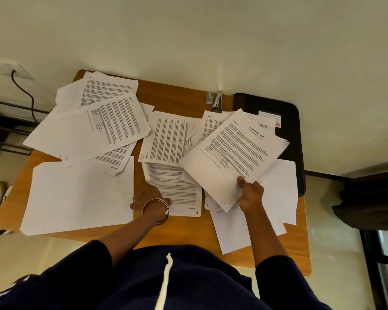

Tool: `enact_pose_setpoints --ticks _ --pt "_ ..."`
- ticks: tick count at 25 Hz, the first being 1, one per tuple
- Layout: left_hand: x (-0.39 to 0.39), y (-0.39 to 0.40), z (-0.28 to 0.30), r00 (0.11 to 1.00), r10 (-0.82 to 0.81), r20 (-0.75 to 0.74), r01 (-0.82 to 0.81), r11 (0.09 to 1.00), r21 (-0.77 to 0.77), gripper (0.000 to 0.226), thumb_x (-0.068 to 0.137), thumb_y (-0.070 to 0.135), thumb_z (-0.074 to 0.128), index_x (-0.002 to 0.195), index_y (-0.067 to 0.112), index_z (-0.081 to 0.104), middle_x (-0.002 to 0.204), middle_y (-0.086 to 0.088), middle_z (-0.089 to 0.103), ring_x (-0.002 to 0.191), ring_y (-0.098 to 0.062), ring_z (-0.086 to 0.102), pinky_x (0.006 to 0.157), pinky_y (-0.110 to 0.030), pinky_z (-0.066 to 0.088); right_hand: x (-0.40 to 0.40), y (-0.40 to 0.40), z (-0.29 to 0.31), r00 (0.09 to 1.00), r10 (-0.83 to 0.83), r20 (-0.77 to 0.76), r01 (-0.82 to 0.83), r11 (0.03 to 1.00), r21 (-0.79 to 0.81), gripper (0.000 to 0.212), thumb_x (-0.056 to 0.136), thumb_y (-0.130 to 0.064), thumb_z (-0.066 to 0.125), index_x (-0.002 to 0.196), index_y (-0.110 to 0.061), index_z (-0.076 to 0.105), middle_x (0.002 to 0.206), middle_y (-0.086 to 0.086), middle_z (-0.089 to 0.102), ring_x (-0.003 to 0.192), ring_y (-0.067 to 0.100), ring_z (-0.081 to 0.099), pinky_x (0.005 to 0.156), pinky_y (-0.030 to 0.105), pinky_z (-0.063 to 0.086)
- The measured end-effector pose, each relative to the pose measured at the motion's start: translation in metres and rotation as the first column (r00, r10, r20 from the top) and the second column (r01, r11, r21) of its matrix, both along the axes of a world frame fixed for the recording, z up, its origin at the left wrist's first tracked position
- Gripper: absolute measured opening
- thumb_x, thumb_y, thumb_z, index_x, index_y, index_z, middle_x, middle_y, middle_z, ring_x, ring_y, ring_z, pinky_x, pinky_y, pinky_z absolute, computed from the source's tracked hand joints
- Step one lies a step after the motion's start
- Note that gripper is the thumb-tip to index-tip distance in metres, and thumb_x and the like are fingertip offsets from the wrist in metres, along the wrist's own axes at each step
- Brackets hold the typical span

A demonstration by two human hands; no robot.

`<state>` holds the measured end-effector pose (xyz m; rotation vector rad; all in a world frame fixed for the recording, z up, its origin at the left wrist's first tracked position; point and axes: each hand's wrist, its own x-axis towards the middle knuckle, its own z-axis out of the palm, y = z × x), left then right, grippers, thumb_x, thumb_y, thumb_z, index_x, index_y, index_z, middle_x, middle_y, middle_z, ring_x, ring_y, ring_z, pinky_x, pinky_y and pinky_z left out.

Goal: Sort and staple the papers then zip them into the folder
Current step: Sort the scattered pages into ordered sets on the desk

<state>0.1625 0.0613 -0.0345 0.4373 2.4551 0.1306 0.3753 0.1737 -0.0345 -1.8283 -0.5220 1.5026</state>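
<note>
Two hands sorting: right hand (251,195) pinches sheaf (233,157) at 3 o'clock; left hand (149,196), fingers flat, presses centre sheet (182,198). Next: lift it, matching sections.

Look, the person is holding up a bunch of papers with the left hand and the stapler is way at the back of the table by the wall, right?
Not quite: the head view shows the right hand holding up the bunch of papers, not the left. The left hand rests on a printed sheet lying on the table. The stapler is indeed at the back by the wall.
</note>
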Motion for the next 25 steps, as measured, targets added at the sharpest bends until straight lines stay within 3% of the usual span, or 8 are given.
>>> enact_pose_setpoints --ticks 4,7,9,11,14,16,22,25 --pt "-0.007 0.006 0.024 0.861 0.282 0.423 -0.368 0.920 0.134 0.052 0.081 0.009 0.068 0.128 0.002 0.046 0.128 -0.016 0.053 0.115 -0.037 0.050 0.097 -0.042 0.043 0.001 0.008 0.005 1.000 0.022 -0.005 -0.023 0.996 -0.090 0.031 0.088 0.001 0.062 0.114 -0.015 0.060 0.114 0.009 0.060 0.103 0.031 0.048 0.081 0.054 0.041" --pt "-0.035 0.021 0.055 0.838 0.263 0.477 -0.378 0.912 0.161 0.058 0.081 0.004 0.065 0.134 0.001 0.039 0.134 -0.019 0.047 0.117 -0.037 0.049 0.097 -0.040 0.044 -0.001 0.008 0.002 0.998 0.040 0.050 -0.038 0.999 -0.035 0.024 0.087 0.001 0.064 0.105 -0.013 0.057 0.122 0.013 0.062 0.110 0.032 0.054 0.094 0.050 0.045" --pt "-0.049 0.024 0.083 0.916 0.155 0.369 -0.274 0.915 0.295 0.064 0.073 0.005 0.072 0.131 0.008 0.046 0.128 -0.020 0.053 0.109 -0.040 0.055 0.092 -0.047 0.048 -0.001 0.009 -0.002 0.995 0.053 0.081 -0.051 0.998 -0.025 0.023 0.086 0.001 0.065 0.104 -0.013 0.057 0.122 0.014 0.062 0.113 0.034 0.054 0.097 0.049 0.045" --pt "-0.055 0.027 0.118 0.988 -0.133 -0.082 0.151 0.950 0.274 0.057 0.078 0.011 0.069 0.131 0.012 0.047 0.123 -0.021 0.056 0.109 -0.040 0.055 0.091 -0.044 0.048 0.000 0.010 -0.006 0.996 0.051 0.070 -0.048 0.998 -0.049 0.024 0.085 0.001 0.065 0.101 -0.015 0.060 0.120 0.013 0.064 0.112 0.035 0.055 0.098 0.057 0.043" --pt "-0.055 0.044 0.179 0.782 -0.305 -0.544 0.533 0.779 0.329 0.042 0.086 0.018 0.059 0.127 0.015 0.049 0.107 -0.015 0.066 0.100 -0.036 0.059 0.086 -0.038 0.043 0.002 0.012 -0.005 0.996 0.073 0.045 -0.070 0.996 -0.062 0.031 0.084 0.004 0.063 0.108 -0.015 0.063 0.119 0.012 0.064 0.107 0.033 0.055 0.095 0.052 0.045" --pt "-0.055 0.059 0.214 0.781 -0.341 -0.524 0.602 0.634 0.485 0.032 0.087 0.023 0.059 0.120 0.019 0.058 0.107 -0.010 0.068 0.101 -0.032 0.059 0.087 -0.037 0.042 0.001 0.012 0.000 0.995 0.087 0.044 -0.088 0.996 0.005 0.040 0.086 0.010 0.059 0.122 -0.006 0.059 0.126 0.015 0.060 0.107 0.030 0.055 0.091 0.038 0.045" --pt "-0.066 0.104 0.282 0.495 -0.721 -0.485 0.859 0.323 0.398 0.018 0.088 0.023 0.059 0.102 0.016 0.069 0.097 -0.006 0.069 0.095 -0.025 0.060 0.081 -0.026 0.040 0.003 0.013 0.012 0.985 0.131 0.112 -0.139 0.988 0.071 0.040 0.089 0.009 0.057 0.129 0.002 0.052 0.131 0.019 0.056 0.119 0.036 0.051 0.088 0.031 0.043" --pt "-0.079 0.128 0.291 0.476 -0.763 -0.437 0.859 0.297 0.418 0.019 0.087 0.022 0.061 0.102 0.013 0.068 0.095 -0.008 0.069 0.092 -0.023 0.060 0.081 -0.026 0.037 0.010 0.014 0.015 0.981 0.123 0.149 -0.137 0.987 0.088 0.037 0.089 0.003 0.061 0.125 0.000 0.056 0.126 0.017 0.059 0.110 0.033 0.055 0.090 0.036 0.046"
